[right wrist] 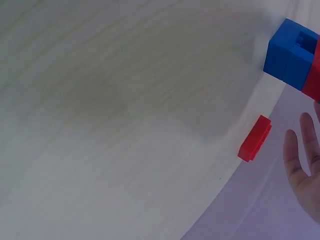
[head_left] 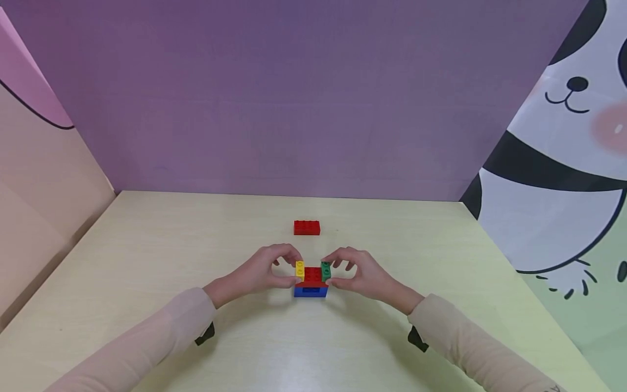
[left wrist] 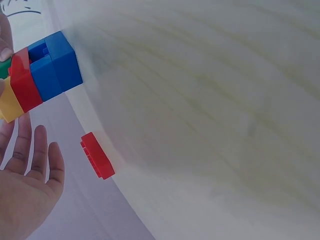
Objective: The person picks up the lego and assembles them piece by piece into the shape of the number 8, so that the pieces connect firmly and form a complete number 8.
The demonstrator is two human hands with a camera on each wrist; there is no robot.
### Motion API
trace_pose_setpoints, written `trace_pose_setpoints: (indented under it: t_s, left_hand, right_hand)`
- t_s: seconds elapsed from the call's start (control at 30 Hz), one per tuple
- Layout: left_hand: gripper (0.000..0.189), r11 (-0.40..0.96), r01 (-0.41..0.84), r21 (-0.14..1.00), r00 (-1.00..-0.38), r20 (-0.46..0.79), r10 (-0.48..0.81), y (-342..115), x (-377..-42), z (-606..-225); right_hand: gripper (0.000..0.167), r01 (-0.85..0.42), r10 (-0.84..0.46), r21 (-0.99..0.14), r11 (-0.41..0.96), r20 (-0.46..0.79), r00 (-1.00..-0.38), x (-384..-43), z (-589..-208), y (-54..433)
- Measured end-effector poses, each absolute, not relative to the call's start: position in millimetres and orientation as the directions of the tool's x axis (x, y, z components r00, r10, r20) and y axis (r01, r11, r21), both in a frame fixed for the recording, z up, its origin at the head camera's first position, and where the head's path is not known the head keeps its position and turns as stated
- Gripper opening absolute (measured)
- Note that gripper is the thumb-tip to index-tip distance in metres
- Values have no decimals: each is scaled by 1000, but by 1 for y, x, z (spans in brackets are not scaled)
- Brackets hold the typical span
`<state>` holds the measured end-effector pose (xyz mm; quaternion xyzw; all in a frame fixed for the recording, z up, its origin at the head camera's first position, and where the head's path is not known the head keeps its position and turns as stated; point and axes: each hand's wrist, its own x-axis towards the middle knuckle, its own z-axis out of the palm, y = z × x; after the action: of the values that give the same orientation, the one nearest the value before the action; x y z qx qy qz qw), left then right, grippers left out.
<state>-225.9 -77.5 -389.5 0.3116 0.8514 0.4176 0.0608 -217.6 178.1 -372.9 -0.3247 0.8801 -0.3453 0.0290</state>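
A stack of toy building bricks stands on the table in front of the person. Its lower part is made of blue bricks [left wrist: 55,65], with a red brick [head_left: 312,276] on top. My left hand [head_left: 274,267] pinches a yellow brick [head_left: 300,270] between thumb and fingertips at the red brick's left end. At the right end, my right hand [head_left: 360,272] pinches a green brick [head_left: 325,271] in the same way. Both small bricks show two studs in the head view. In the right wrist view the yellow and green bricks lie outside the frame.
A loose red brick [head_left: 306,227] lies farther back on the pale wooden table [head_left: 210,218], behind the stack. A purple wall panel [head_left: 294,109] rises behind the table's far edge. To the right is a panel with a panda picture [head_left: 553,228].
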Motion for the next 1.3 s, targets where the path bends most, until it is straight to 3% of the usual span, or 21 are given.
trace_pose_setpoints:
  t_s: [1.07, 1.3]
  left_hand:
    - [35, 461, 483, 744, -795, 152, 587, -78, -226, -388]
    - [35, 458, 488, 743, -794, 160, 587, -78, -227, -389]
  right_hand:
    - [43, -518, -593, -659, 545, 134, -794, -216, -371, 177]
    - [37, -491, -583, -691, 530, 123, -803, -218, -375, 179]
